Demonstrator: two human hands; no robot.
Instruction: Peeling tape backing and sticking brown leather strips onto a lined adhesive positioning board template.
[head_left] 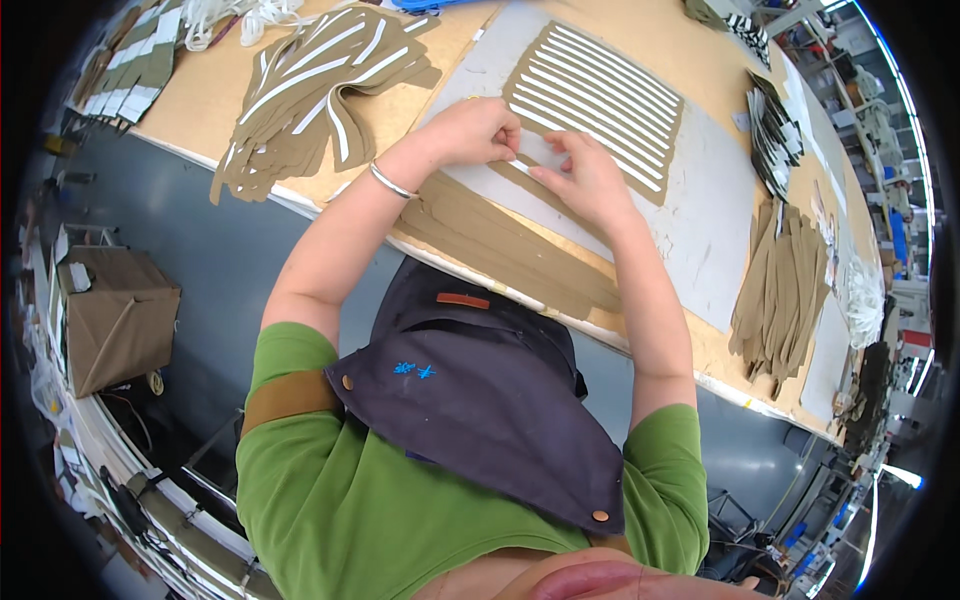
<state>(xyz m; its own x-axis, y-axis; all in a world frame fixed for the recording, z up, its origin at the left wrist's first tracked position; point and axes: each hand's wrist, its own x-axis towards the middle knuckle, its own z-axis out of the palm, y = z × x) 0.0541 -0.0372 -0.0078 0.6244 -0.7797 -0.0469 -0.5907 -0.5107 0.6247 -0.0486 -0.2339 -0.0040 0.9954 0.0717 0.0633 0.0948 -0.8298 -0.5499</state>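
Head view: wide fisheye, above left hand [480, 130] and right hand [588, 182], facing down
Worktop [195, 105]: near, around both hands

Alternates khaki and white in even parallel stripes on the laid-out strips [598, 108]; repeats khaki and white in askew stripes on the left pile [300, 105]. Reads plain khaki on the right pile [785, 290] and the near-edge strips [510, 250]. Shows pale grey on the board [705, 260], tan on the surface [190, 118], dark purple with blue marks [427, 373] on the apron [480, 430], green on the shirt [400, 525].
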